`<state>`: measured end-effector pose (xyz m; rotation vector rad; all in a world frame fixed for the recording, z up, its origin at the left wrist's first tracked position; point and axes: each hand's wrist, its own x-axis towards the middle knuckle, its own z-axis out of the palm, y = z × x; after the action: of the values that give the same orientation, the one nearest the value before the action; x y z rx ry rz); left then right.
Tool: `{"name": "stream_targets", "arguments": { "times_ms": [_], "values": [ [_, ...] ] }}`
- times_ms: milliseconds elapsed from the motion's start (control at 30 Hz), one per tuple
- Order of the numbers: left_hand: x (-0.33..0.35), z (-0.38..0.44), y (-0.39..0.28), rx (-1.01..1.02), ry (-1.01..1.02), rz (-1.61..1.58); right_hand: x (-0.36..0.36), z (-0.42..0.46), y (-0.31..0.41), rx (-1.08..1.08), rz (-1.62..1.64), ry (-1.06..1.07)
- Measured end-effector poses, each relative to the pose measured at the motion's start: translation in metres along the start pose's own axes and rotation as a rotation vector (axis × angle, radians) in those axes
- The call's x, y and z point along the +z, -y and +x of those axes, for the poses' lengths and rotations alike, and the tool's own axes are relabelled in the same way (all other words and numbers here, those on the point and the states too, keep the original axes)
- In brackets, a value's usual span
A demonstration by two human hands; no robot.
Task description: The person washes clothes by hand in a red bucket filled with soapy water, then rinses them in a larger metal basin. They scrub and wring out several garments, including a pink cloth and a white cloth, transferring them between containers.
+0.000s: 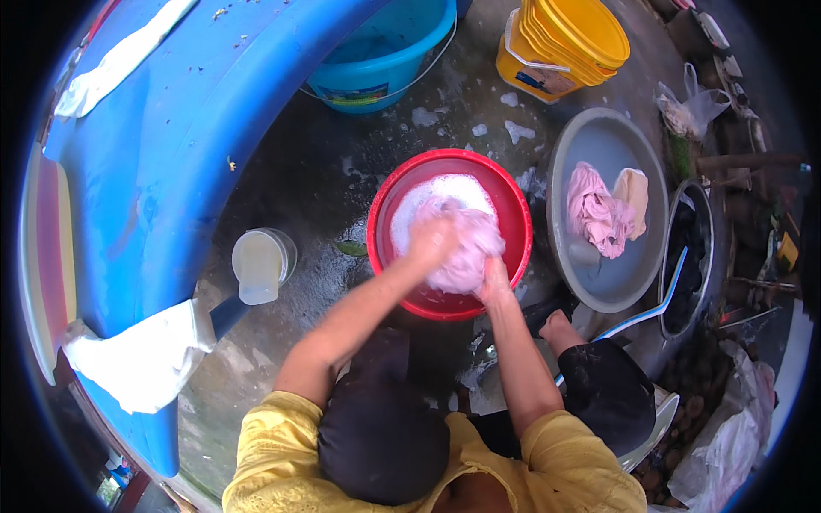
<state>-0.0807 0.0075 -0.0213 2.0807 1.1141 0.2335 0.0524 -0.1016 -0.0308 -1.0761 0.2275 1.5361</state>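
Note:
In a round red basin (451,154) of sudsy water lies a bunched pink cloth (463,266), wet and partly foamed. My left hand (437,238), blurred, is on the cloth's upper left side; its fingers are hard to make out. At the cloth's lower right, my right hand (494,279) grips it. Right of these, a grey oval basin (557,256) holds water, another crumpled pink cloth (596,211) and a cream cloth (632,199).
A light blue bucket (365,77) and stacked yellow buckets (545,58) stand beyond. A clear container (260,263) stands left, near a large blue inflated wall (154,167) with a white cloth (141,359) over it. A blue-white hose (648,314) lies right, by a dark-filled basin (667,256).

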Motion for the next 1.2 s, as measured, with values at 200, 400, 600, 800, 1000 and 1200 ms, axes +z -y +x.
{"name": "stream_targets", "arguments": {
  "times_ms": [200,400,600,800,1000,1200],
  "values": [
    [-0.053,0.012,0.028,-0.501,-0.136,-0.524,0.007,-0.021,0.051,-0.637,-1.223,-0.444],
    [-0.008,-0.04,0.05,-0.743,0.095,-0.823,0.068,-0.033,-0.024,-0.355,-2.17,-0.301],
    [-0.04,-0.038,0.012,-0.946,0.251,-1.173,0.027,-0.017,0.019,-0.486,-1.755,-0.041],
    [0.023,-0.029,0.054,-0.68,0.424,-1.796,0.104,-0.095,0.085,-0.348,-0.903,0.261],
    [-0.036,-0.011,0.001,-0.448,0.457,-2.2,0.081,-0.104,0.084,-0.304,-0.327,0.13],
    [-0.058,-0.01,-0.09,-0.174,-0.139,-0.911,0.025,-0.068,0.033,0.07,0.158,0.013]
  ]
}}
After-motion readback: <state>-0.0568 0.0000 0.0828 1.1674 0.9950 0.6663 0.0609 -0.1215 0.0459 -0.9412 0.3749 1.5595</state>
